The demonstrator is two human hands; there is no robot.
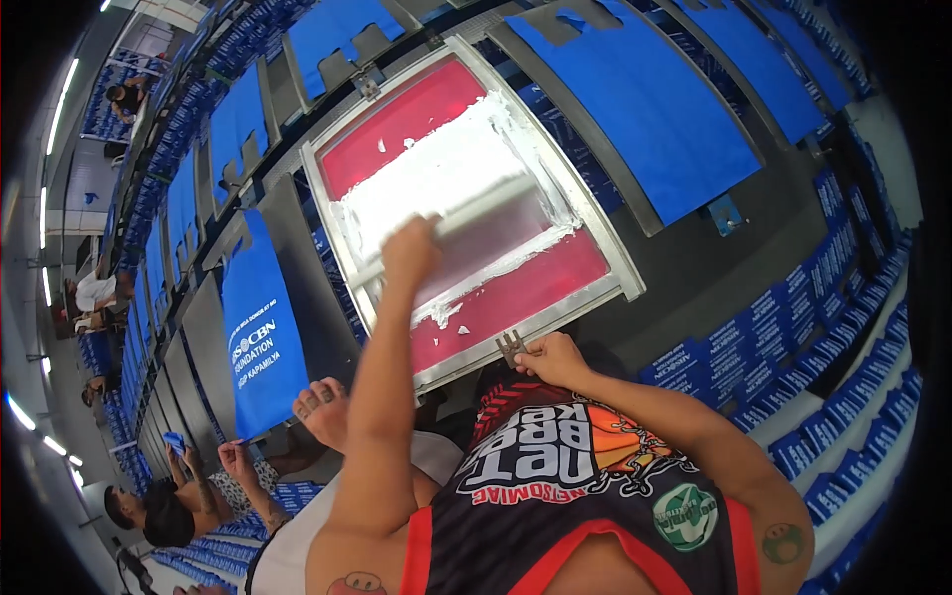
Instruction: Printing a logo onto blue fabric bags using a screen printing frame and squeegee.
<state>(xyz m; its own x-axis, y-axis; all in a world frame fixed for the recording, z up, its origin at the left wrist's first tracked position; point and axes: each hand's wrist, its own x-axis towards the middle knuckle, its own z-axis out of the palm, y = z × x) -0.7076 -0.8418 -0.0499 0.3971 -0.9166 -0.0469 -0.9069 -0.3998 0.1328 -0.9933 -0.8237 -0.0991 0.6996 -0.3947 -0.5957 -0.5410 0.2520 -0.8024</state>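
A metal-framed printing screen (pixel 617 248) with red mesh lies tilted across the board in front of me. White ink (pixel 426 164) covers much of its middle, with thick ridges along the edges. My left hand (pixel 412 250), smeared a little by motion, is wrapped round a long pale squeegee (pixel 486 205) that lies across the mesh. My right hand (pixel 551 359) is at the frame's near edge, its fingers closed on a small pronged metal bracket (pixel 512 347). What is under the screen is hidden.
Blue fabric bags (pixel 635 99) lie on dark boards right of and beyond the screen. A printed blue bag (pixel 263 327) lies to the left, a co-worker's hand (pixel 236 462) at its lower edge. Another person's hand (pixel 322 407) is near my left forearm. Printed blue bags (pixel 769 337) fill racks at right.
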